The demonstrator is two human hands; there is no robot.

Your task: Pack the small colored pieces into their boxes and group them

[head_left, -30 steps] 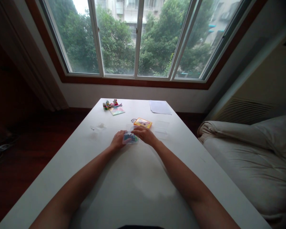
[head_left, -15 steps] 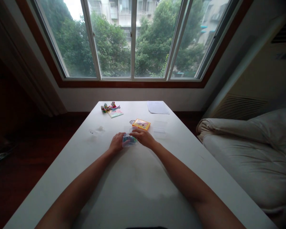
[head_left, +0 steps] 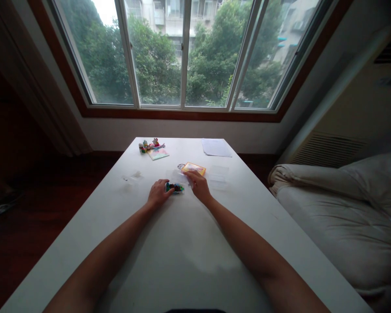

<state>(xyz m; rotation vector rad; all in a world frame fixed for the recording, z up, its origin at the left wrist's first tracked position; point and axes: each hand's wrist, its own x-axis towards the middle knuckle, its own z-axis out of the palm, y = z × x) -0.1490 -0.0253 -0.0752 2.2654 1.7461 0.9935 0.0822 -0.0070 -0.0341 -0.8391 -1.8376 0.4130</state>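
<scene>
A small clear plastic box (head_left: pixel 175 191) with colourful little pieces (head_left: pixel 175 187) in it, green, blue and dark, sits near the middle of the white table (head_left: pixel 182 243). My left hand (head_left: pixel 159 192) grips its left side, thumb at the near edge. Just up and to the right, my right hand (head_left: pixel 197 181) pinches a clear plastic lid (head_left: pixel 180 175), which shows only faintly. The lid is apart from the box. Behind my right fingers lies a flat yellow-orange box (head_left: pixel 195 167), partly covered by the lid and hand.
An open clear case (head_left: pixel 219 176) lies right of the yellow box. Small clear bits (head_left: pixel 133 177) are at the left. Toy figures (head_left: pixel 145 147) and a coloured card (head_left: pixel 158 154) stand at the far left corner, white paper (head_left: pixel 217 148) at the far right. A sofa (head_left: pixel 339 208) flanks the table.
The lid has come away from the small box, and my right hand has shifted up and right with it. The pieces inside now show openly. My left hand stays at the box.
</scene>
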